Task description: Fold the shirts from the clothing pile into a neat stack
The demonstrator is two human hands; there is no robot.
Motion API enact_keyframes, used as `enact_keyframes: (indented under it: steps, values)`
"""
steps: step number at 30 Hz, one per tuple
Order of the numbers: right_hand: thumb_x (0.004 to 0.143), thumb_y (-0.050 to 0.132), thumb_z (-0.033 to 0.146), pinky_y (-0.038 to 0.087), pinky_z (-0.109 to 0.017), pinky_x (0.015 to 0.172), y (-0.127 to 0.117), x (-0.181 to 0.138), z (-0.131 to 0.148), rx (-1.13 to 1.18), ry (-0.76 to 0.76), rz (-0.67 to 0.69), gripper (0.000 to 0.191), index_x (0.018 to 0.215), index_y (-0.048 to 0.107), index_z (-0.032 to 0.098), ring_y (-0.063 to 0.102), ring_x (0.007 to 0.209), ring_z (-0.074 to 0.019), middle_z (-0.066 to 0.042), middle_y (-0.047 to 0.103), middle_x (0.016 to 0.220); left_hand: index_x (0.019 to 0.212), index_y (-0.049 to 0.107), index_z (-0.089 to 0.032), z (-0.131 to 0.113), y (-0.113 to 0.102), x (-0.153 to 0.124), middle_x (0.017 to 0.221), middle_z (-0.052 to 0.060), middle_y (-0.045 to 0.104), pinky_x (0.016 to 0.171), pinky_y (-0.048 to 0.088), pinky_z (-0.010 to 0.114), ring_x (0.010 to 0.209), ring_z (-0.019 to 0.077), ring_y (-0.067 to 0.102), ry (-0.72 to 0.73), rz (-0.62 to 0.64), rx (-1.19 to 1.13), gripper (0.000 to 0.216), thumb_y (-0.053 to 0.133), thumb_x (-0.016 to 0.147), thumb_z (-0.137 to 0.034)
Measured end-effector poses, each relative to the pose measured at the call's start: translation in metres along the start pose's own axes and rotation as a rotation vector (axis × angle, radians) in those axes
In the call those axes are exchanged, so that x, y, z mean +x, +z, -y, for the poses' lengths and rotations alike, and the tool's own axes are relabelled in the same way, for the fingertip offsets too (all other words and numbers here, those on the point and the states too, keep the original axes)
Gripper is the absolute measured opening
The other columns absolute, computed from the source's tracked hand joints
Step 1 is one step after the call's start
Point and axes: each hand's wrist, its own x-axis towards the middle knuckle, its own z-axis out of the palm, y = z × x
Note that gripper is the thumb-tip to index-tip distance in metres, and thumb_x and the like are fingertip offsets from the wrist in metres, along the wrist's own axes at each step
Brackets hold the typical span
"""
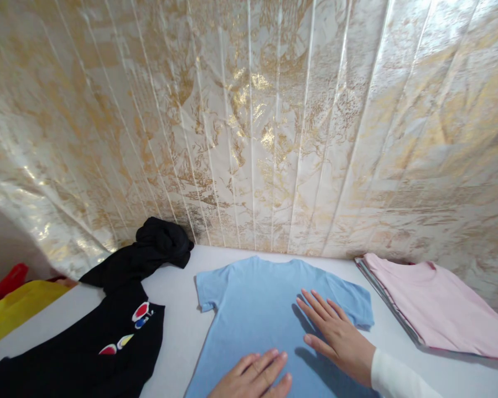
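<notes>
A light blue T-shirt (249,309) lies spread flat in front of me, its neckline toward the curtain and both sleeves out to the sides. Over its right half is my right hand (336,334), fingers stretched out, a shadow beneath it on the cloth. My left hand (255,378) is lower down near the shirt's middle, fingers extended and partly cut off by the bottom edge. Neither hand grasps anything. Whether the palms touch the fabric I cannot tell. The shirt's lower part runs out of view.
On the white tabletop (178,309), a black printed garment (87,342) lies at left, with a bunched black cloth (157,243) behind it. Folded shirts, a pink one (435,304) on top, are stacked at right. Yellow cloth (25,307) shows far left; a shiny curtain (249,127) hangs behind.
</notes>
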Motion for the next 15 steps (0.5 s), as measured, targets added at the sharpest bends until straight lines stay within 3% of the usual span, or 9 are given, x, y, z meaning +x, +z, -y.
enact_keyframes:
  steps: [5,9,13,15]
  values:
    - [0.086,0.041,0.057,0.031,-0.052,0.104,0.018,-0.003,-0.002,-0.111,0.002,-0.134,0.070,0.144,0.012,0.030,0.020,0.136,-0.0305,-0.004,0.020,0.150,0.133,0.042,-0.028,0.000,0.016,-0.009,0.137,0.001,0.047,0.089,0.046,0.027,0.117,0.0208,0.052,-0.057,-0.048,0.108,0.039,0.041,0.095,-0.039]
    - [0.086,0.042,0.057,0.033,-0.053,0.103,0.024,-0.012,-0.003,-0.151,-0.023,-0.161,0.072,0.145,0.013,0.029,0.023,0.136,-0.0317,-0.005,0.022,0.149,0.133,0.041,-0.029,-0.003,0.021,-0.012,0.138,0.001,0.046,0.090,0.045,0.029,0.118,0.0228,0.051,-0.069,-0.070,0.098,0.040,0.042,0.095,-0.038]
    - [0.085,0.042,0.059,0.032,-0.055,0.103,0.021,-0.009,-0.009,-0.097,-0.027,-0.096,0.073,0.145,0.013,0.029,0.021,0.136,-0.0323,-0.005,0.021,0.150,0.137,0.036,-0.025,0.004,0.022,-0.009,0.140,0.004,0.044,0.092,0.044,0.027,0.124,0.0211,0.046,-0.118,0.064,-0.051,0.041,0.038,0.097,-0.033]
    - [0.087,0.038,0.059,0.030,-0.053,0.105,0.012,0.003,-0.010,-0.054,0.007,-0.041,0.068,0.144,0.015,0.030,0.019,0.137,-0.0300,-0.004,0.020,0.150,0.141,0.028,-0.020,0.018,0.020,0.002,0.144,0.009,0.035,0.096,0.042,0.031,0.130,0.0229,0.037,-0.172,0.164,-0.182,0.049,0.037,0.096,-0.037]
